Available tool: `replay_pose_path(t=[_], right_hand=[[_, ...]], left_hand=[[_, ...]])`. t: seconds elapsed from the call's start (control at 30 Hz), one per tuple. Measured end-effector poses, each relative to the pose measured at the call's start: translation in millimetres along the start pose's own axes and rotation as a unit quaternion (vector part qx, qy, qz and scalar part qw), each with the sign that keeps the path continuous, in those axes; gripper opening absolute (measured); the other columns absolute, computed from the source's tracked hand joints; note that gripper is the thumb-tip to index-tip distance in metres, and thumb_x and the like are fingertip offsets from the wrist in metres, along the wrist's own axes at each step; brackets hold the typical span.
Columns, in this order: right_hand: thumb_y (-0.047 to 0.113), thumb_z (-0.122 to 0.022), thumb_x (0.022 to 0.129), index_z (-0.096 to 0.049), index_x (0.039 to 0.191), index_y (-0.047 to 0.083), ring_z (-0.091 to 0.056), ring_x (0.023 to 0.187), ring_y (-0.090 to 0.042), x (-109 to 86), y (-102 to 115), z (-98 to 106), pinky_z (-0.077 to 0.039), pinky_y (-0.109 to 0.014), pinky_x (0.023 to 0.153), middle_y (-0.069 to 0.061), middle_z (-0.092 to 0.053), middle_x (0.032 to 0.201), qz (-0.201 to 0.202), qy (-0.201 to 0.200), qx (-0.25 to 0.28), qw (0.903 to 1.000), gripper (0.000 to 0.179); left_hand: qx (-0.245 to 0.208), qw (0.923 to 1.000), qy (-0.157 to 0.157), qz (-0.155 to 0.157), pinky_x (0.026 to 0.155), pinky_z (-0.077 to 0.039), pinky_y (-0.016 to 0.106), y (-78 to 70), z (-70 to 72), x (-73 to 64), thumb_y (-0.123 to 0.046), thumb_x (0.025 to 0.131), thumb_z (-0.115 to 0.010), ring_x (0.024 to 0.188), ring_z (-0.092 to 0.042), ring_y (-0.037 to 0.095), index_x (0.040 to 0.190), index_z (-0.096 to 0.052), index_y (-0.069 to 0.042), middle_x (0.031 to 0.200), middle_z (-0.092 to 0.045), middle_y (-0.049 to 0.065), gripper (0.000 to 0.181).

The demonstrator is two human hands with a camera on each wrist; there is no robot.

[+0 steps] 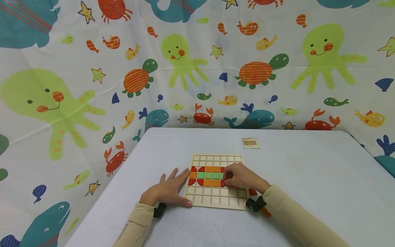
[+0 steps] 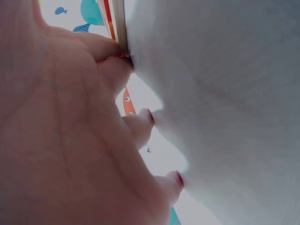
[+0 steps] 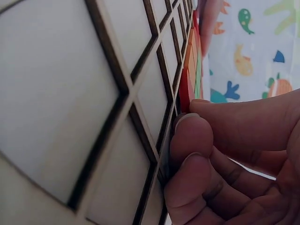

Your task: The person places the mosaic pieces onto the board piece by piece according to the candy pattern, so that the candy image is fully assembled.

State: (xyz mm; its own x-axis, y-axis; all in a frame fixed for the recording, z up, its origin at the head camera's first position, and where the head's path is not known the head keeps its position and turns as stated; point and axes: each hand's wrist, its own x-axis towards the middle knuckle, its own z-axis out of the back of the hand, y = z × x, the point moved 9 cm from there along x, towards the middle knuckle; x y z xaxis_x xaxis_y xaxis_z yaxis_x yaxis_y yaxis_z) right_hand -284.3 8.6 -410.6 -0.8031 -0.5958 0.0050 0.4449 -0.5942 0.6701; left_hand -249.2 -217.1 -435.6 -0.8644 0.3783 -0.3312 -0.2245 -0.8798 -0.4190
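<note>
A square wooden grid board [image 1: 216, 200] lies on the table, with red, orange and green tiles set in its middle rows. My left hand [image 1: 168, 191] is spread along the board's left side, index finger and thumb at its edge. In the left wrist view, fingertips [image 2: 140, 129] rest on the white table beside the board's edge. My right hand [image 1: 242, 176] reaches over the board from the right, fingers curled. Its thumb and index finger pinch at a red curved tile [image 3: 184, 91] at the right end of the coloured rows; the fingers partly hide it.
A small pattern card [image 1: 251, 143] lies behind the board on the white table [image 1: 293, 157]. By the right wrist, a red tile [image 1: 253, 192] and an orange tile [image 1: 265, 212] lie partly hidden. A sea-animal curtain [image 1: 197, 51] hangs behind the table.
</note>
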Motion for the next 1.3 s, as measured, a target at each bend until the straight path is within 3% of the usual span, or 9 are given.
replay_pose_path(t=[0.23,0.57,1.03,1.3], right_hand=[[0.002,-0.079,0.093,-0.073,0.089,0.009,-0.056,0.071,-0.012,-2.2,2,0,-0.050,-0.027,0.066,0.006,-0.062,0.077,0.002,0.003,0.016,0.9999,0.010],[0.009,-0.079,0.096,-0.075,0.096,0.012,-0.057,0.084,-0.017,-13.2,-1,6,-0.052,-0.029,0.075,0.006,-0.065,0.086,0.003,0.011,0.035,0.9993,0.005],[0.011,-0.078,0.098,-0.072,0.104,0.009,-0.057,0.085,-0.017,-48.8,-17,34,-0.052,-0.028,0.073,0.005,-0.062,0.088,-0.012,0.015,0.033,0.9993,0.008],[0.007,-0.078,0.095,-0.072,0.104,0.009,-0.056,0.083,-0.016,-67.7,-27,38,-0.052,-0.027,0.070,0.005,-0.060,0.086,-0.022,0.035,0.025,0.9988,0.011]], left_hand=[[0.000,1.0000,0.002,0.003,0.122,0.001,0.076,0.9,-1.0,0.6,-0.056,0.078,-0.091,0.163,-0.003,0.041,0.172,-0.025,-0.014,0.178,-0.021,0.005,0.122],[0.003,1.0000,0.005,0.005,0.122,0.002,0.075,1.8,-2.4,2.7,-0.058,0.078,-0.090,0.163,-0.002,0.040,0.172,-0.024,-0.014,0.178,-0.020,0.004,0.123],[0.008,0.9999,0.007,0.002,0.122,0.002,0.075,3.5,-1.3,3.9,-0.059,0.078,-0.089,0.163,-0.002,0.039,0.173,-0.023,-0.015,0.179,-0.018,0.003,0.124],[0.002,1.0000,0.007,0.005,0.122,0.003,0.075,1.8,-1.3,2.2,-0.057,0.077,-0.091,0.163,-0.002,0.040,0.172,-0.024,-0.014,0.178,-0.019,0.004,0.124]])
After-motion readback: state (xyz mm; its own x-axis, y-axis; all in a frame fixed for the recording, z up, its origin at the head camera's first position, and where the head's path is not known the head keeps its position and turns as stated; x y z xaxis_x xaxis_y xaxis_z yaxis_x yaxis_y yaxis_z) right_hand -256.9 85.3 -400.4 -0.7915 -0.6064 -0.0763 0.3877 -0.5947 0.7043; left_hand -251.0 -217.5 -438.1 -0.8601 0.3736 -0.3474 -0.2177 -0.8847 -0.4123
